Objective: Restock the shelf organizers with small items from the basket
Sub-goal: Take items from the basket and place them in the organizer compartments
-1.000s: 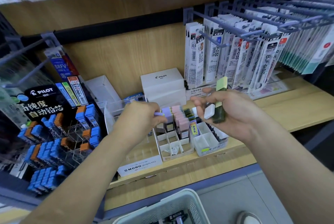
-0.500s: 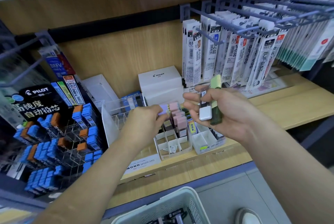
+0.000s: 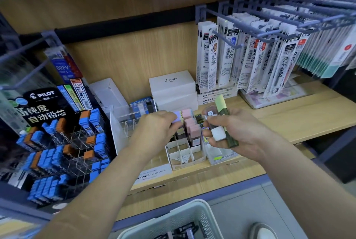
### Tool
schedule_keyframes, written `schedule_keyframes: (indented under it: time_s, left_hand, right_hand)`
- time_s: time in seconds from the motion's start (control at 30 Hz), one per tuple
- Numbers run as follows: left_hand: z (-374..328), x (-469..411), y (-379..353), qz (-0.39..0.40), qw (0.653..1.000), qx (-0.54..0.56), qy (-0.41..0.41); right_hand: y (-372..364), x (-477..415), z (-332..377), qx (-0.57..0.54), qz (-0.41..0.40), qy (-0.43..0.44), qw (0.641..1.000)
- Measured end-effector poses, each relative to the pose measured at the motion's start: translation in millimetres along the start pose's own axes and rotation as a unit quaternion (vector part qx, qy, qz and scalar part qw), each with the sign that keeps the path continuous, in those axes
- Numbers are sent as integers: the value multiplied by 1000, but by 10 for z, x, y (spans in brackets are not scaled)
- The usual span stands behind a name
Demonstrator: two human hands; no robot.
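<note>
Head view: left hand [image 3: 156, 130] grip pinches lilac case [image 3: 176, 118] over white organizer [image 3: 185, 158].

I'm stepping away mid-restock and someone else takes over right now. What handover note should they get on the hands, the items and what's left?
Left hand pinches a lilac-capped case at the white divided organizer, beside the pink-capped cases already slotted.
Right hand grips a white-capped case and a green case together.
Basket below holds more items.
Done: back rows partly stocked.
Left: seat the lilac one, place the right hand's pair, fill the empty front compartments.
</note>
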State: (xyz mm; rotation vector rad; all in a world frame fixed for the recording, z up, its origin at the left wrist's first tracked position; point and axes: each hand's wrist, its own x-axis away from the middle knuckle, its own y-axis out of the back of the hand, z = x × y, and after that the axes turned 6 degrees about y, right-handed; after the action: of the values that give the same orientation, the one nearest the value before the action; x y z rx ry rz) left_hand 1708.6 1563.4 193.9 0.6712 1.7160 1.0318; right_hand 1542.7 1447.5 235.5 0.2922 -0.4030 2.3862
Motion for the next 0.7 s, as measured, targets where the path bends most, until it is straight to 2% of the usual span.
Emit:
schedule_keyframes:
  time_s: [0.1,0.27,0.47,0.7]
  left_hand:
    - [12,1,40,15,1000,-8,-15]
    - [62,3,42,9,1000,9,6]
    - [111,-67,-4,27,991,90,94]
    - [72,-92,5,36,987,104,116]
  right_hand:
    - [-12,-19,-46,31,7,-7,999]
    - [-14,-29,-80,42,13,-5,999]
    - [-27,-38,-96,52,26,6,998]
    - [-35,-45,-94,42,22,7,999]
